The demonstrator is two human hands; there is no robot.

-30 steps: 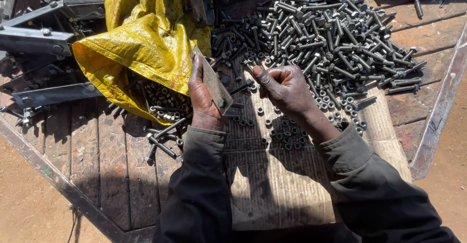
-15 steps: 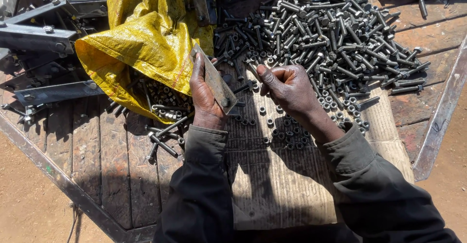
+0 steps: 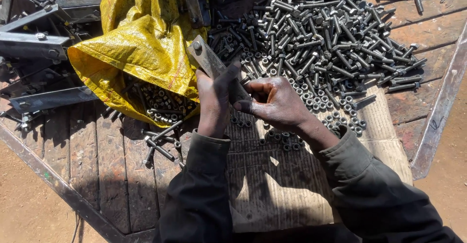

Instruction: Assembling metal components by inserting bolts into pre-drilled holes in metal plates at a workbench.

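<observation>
Metal plate: a flat grey steel bracket with a bolt head near its upper end, held tilted above the middle of the work surface, its upper end toward the yellow sack and its lower end hidden between the two hands.
Left hand: the left hand wraps around the plate from the left, fingers closed on it, thumb lying along its edge.
Right hand: the right hand meets the plate's lower end from the right, fingers curled tight and pinched at it; whether a small part sits between the fingertips cannot be told.
Sleeves: both arms wear dark, dusty long sleeves that rise from the bottom edge.
Under the hands: a pale ribbed sheet, like corrugated card, with loose nuts scattered just below the right wrist.
Right and above: a large heap of grey bolts, many with nuts on them, just beyond the right hand.
Left: a crumpled yellow woven sack, open at its lower side, with more nuts and bolts spilling out close to the left hand.
Far left: long steel bars and brackets lying in a pile.
Surface: a worn wooden plank bed with a metal rim, over reddish dirt ground.
</observation>
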